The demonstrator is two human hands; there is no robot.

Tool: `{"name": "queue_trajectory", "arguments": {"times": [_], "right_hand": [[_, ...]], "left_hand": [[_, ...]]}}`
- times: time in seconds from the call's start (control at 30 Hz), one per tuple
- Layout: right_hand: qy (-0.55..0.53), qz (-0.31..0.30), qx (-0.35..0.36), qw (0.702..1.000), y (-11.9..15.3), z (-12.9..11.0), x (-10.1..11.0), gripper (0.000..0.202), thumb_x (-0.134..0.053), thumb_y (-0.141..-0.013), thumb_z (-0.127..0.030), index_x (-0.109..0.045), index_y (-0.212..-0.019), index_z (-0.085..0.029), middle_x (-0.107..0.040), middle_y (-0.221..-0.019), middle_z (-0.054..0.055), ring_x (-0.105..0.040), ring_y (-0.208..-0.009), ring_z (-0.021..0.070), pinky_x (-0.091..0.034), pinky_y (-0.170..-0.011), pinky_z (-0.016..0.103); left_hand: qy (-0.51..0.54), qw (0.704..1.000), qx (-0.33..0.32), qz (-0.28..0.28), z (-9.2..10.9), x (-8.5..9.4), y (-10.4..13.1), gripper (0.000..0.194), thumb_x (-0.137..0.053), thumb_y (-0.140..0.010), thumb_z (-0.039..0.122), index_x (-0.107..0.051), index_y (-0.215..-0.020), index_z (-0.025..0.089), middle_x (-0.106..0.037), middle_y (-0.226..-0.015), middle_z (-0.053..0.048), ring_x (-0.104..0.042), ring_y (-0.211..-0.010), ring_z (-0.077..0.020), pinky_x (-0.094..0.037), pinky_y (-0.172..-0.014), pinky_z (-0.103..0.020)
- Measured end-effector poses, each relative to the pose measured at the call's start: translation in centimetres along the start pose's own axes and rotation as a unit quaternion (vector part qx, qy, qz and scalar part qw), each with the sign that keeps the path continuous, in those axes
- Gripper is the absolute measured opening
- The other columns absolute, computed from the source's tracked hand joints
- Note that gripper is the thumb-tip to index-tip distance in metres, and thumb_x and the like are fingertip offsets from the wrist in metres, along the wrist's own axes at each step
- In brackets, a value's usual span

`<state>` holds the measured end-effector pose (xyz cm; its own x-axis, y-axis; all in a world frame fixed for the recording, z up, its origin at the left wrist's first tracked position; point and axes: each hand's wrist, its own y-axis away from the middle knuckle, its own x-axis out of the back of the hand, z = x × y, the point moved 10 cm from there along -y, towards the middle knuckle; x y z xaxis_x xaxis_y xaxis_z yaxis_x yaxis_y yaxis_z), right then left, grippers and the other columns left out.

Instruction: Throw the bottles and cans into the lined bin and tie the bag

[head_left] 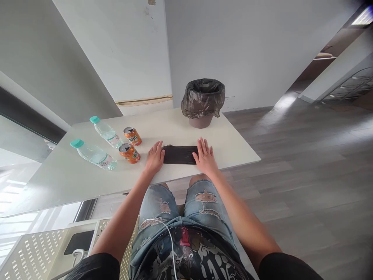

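Note:
A flat, folded black plastic bag (180,155) lies on the white table near its front edge. My left hand (155,157) rests open at the bag's left end, fingers stretched forward. At the other end my right hand (205,155) lies flat, fingers spread, with the thumb on the bag's edge. Left of my left hand stand two orange soda cans, a nearer one (129,153) and a farther one (132,136). Beyond them are two clear bottles with teal caps, the front bottle (93,155) and the back bottle (106,132).
A small brown trash bin (201,122) lined with a dark plastic bag (201,102) stands at the back right of the white table (233,151). Behind the table is a grey wall. A white cable (171,243) hangs down my front. Grey wooden floor extends to the right.

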<state>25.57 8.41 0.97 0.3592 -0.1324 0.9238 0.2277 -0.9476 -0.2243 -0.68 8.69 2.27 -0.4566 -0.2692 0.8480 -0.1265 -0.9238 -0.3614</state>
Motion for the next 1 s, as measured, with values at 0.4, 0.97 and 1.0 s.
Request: {"name": "queue_trajectory", "arguments": {"times": [0.4, 0.97, 1.0], "right_hand": [[-0.056, 0.162, 0.110, 0.979, 4.1, -1.7, 3.5, 0.033, -0.040, -0.110, -0.027, -0.072, -0.111, -0.020, -0.071, -0.114, 0.014, -0.064, -0.104, 0.0278, -0.050, -0.093, 0.043], [-0.029, 0.062, 0.222, 0.973, 11.4, -7.6, 1.3, 0.028, -0.048, -0.109, -0.029, -0.068, -0.129, -0.025, -0.073, -0.131, 0.012, -0.065, -0.116, 0.0280, -0.041, -0.101, 0.046], [-0.034, 0.061, 0.231, 0.971, 11.5, -7.5, 1.4, 0.028, -0.050, -0.109, -0.031, -0.068, -0.130, -0.026, -0.072, -0.135, 0.011, -0.064, -0.120, 0.0288, -0.040, -0.103, 0.047]], "left_hand": [[-0.040, 0.998, -0.029, -0.045, 2.2, 0.4, 0.4, 0.017, -0.047, -0.105, 0.031, -0.061, -0.109, 0.022, -0.067, -0.074, -0.001, -0.064, -0.073, -0.0233, -0.043, -0.094, -0.042], [-0.108, 0.993, 0.041, 0.005, -0.1, 0.2, 0.2, 0.038, -0.050, -0.101, 0.032, -0.076, -0.128, 0.031, -0.064, -0.121, -0.015, -0.056, -0.115, -0.0360, -0.044, -0.097, -0.053], [-0.109, 0.993, 0.042, 0.002, -0.3, 0.2, 0.0, 0.039, -0.050, -0.101, 0.031, -0.076, -0.130, 0.031, -0.063, -0.123, -0.016, -0.056, -0.115, -0.0363, -0.044, -0.097, -0.053]]}}
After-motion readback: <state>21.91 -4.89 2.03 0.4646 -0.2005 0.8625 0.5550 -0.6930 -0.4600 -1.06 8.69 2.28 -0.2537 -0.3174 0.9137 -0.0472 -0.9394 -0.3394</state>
